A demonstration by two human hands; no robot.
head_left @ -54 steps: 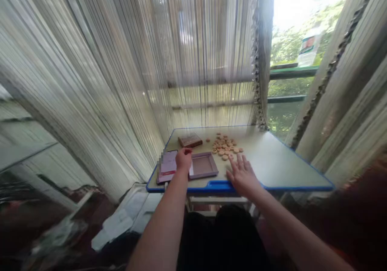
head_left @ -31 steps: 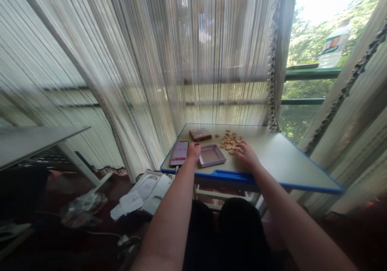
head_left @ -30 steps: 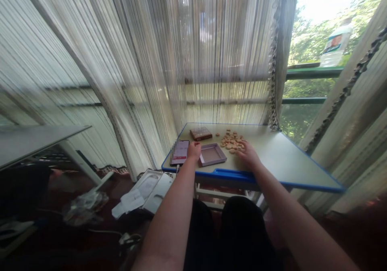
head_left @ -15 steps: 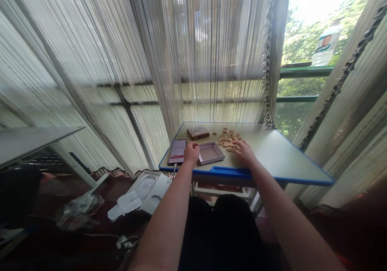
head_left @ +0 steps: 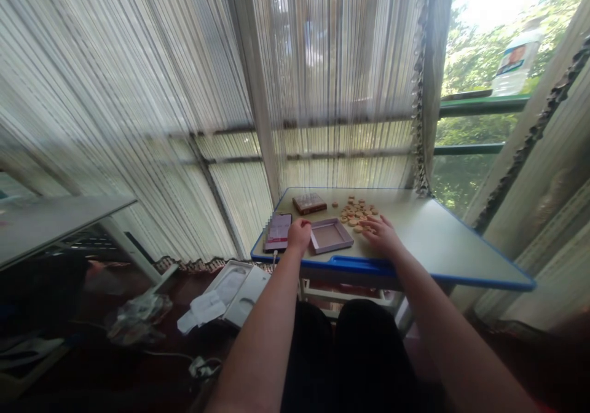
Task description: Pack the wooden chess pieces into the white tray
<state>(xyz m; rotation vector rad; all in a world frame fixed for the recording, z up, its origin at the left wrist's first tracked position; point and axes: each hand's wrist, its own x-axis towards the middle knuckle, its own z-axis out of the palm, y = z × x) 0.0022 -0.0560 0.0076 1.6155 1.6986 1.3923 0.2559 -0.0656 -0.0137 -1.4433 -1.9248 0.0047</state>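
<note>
My left hand (head_left: pixel 299 235) is closed, its fingers curled beside the left wall of a shallow open box (head_left: pixel 314 241). What those fingers hold, if anything, is hidden. On the other side of the box, my right hand (head_left: pixel 382 236) reaches over the near edge of a pile of small round wooden discs (head_left: pixel 353 215). Its fingers are stretched out and slightly apart, over or touching the nearest discs. The discs look like board game pieces; their markings are too small to read. No discs show inside the box.
Behind the box lies a brown patterned box or lid (head_left: pixel 310 203). A phone (head_left: pixel 278 232) with a cable is at the left of the blue-edged desk (head_left: pixel 442 235). An open white carton (head_left: pixel 237 284) stands below left. Curtains (head_left: pixel 341 81) hang behind.
The whole view has shifted, so the desk appears a little further right. My right hand's fingers look slightly more spread over the discs. My left hand stays beside the box.
</note>
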